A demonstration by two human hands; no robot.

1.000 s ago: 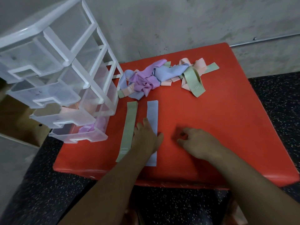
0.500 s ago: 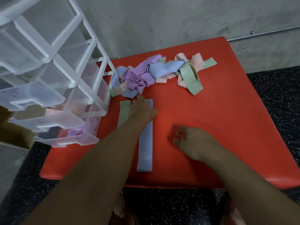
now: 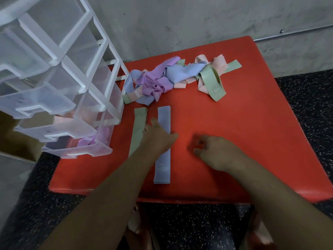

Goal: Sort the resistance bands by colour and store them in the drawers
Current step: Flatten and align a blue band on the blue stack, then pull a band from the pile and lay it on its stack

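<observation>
The blue band (image 3: 163,141) lies flat on the red table (image 3: 252,134) beside the green band (image 3: 137,130); thin and limp, it lifts best pinched at one end. The left hand (image 3: 156,138) rests open across both, having drawn back from the pile (image 3: 173,78). The right hand (image 3: 214,152) seems loosely curled and empty.

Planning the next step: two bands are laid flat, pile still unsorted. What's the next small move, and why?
Probably reach the left hand forward to the tangled pile and pull out one band. The hand rests empty between the flat green band and the flat blue band, both already straightened on the red table, and most bands remain tangled.
</observation>
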